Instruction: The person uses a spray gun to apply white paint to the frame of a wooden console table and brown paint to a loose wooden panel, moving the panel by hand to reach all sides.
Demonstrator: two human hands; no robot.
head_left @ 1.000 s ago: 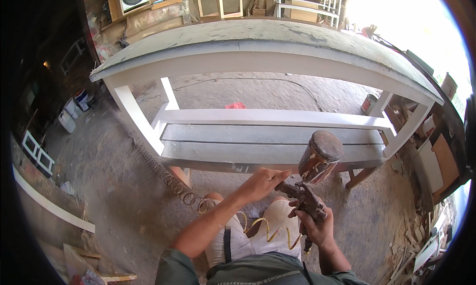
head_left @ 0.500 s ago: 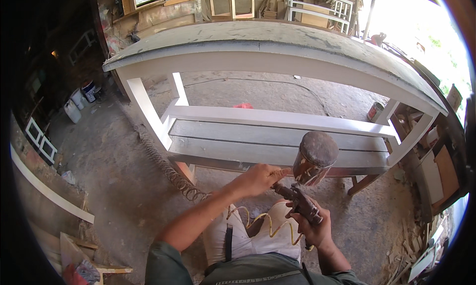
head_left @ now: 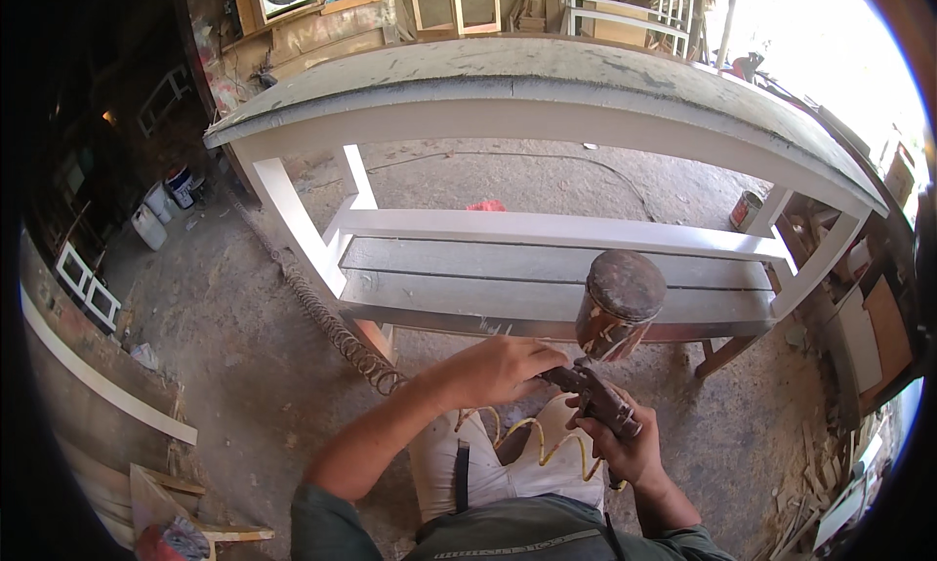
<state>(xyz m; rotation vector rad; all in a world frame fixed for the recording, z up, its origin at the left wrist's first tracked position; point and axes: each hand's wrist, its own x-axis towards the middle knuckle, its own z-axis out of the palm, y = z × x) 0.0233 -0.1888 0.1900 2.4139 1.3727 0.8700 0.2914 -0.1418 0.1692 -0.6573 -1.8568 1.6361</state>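
Note:
My right hand [head_left: 625, 439] is wrapped around the handle of a dark, stained spray gun [head_left: 607, 405]. Attached to the gun is a round, paint-crusted cup [head_left: 625, 292], which stands up in front of the bench. My left hand [head_left: 503, 366] has its fingers closed at the gun's front end, by the nozzle; its fingertips are partly hidden. A yellow coiled air hose [head_left: 535, 449] loops across my lap below the gun. Just beyond the cup is a white-framed workpiece [head_left: 547, 229] with grey lower slats [head_left: 429, 290] and a long, paint-marked top [head_left: 468, 61].
A large coiled hose [head_left: 337, 332] runs along the floor to the left. White containers [head_left: 149, 227] stand at the far left. A tin can [head_left: 746, 209] sits behind the frame's right end. Wood scraps [head_left: 795, 493] lie at right, and a wooden piece [head_left: 161, 488] is at lower left.
My left hand has turned slightly and shifted left and down at the nozzle, its fingers now flatter. The spray gun stays in my right hand, and the view has moved a little.

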